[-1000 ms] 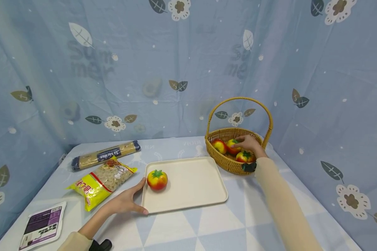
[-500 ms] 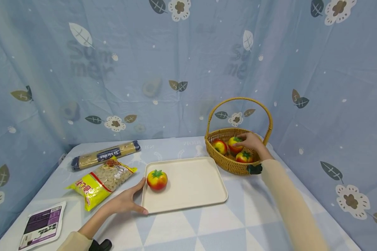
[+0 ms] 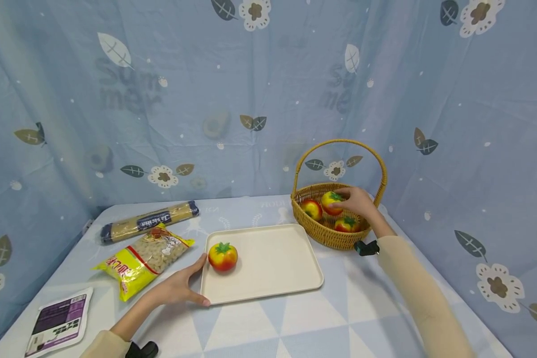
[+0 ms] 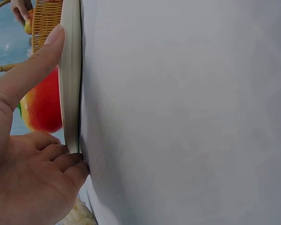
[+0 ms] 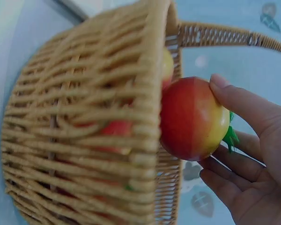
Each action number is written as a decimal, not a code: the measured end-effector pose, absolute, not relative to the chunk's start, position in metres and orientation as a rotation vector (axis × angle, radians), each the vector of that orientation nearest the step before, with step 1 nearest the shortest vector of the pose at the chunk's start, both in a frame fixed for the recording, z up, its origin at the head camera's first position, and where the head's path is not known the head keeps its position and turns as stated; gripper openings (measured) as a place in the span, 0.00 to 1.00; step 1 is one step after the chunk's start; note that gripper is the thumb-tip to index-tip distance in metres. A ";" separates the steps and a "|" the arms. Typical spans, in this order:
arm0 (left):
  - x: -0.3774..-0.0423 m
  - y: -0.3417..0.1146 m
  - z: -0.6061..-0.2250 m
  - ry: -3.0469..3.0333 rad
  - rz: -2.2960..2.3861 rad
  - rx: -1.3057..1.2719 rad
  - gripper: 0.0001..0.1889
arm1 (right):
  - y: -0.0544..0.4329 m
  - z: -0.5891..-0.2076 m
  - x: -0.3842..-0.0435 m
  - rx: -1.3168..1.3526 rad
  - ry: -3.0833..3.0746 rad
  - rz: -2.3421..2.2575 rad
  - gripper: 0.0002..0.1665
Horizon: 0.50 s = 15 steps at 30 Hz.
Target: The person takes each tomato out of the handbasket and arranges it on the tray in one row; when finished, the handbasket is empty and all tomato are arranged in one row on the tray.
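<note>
In the head view, my left hand [image 3: 176,288] rests against the near-left corner of a cream tray [image 3: 273,263], thumb on the front rim and fingers at the left side. A red-and-yellow toy tomato [image 3: 223,257] with a green top sits at the left end of the tray. Over at the wicker basket [image 3: 324,237], my right hand [image 3: 360,204] holds another toy tomato [image 3: 331,202] by its upper part. The right wrist view shows this tomato [image 5: 189,119] between thumb and fingers, at rim height. More tomatoes lie inside the basket, including a front one [image 3: 346,224] and a left one [image 3: 312,210].
Left of the tray lie a yellow snack bag [image 3: 147,261], a long pack of spaghetti [image 3: 149,222] and a white-and-purple pouch [image 3: 60,322]. The basket's tall handle [image 3: 340,141] arches above the right hand. A blue patterned curtain surrounds the table.
My right hand has lifted the tomato slightly up from among the others in the basket. The left hand and the tray have stayed in place.
</note>
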<state>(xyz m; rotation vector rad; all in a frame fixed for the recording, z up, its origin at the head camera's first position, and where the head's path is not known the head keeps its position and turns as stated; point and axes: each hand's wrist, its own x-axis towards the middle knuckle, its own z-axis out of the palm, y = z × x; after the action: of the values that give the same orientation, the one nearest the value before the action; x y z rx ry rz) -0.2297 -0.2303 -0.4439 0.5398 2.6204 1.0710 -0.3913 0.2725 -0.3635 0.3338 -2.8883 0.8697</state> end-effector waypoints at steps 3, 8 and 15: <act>-0.229 -0.231 -0.444 2.615 1.076 0.542 0.65 | 0.265 -0.358 -0.384 0.342 -2.877 0.854 0.41; -0.230 -0.231 -0.444 2.610 1.085 0.549 0.65 | 0.258 -0.354 -0.378 0.364 -2.860 0.843 0.42; -0.230 -0.231 -0.445 2.613 1.082 0.552 0.65 | 0.246 -0.347 -0.367 0.445 -2.810 0.872 0.40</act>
<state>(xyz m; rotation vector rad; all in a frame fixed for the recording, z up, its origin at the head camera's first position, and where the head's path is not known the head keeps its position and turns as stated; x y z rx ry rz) -0.2302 -0.2314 -0.4446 0.5517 2.6126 1.0818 -0.3670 0.2456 -0.3474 0.4446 -2.8103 0.8723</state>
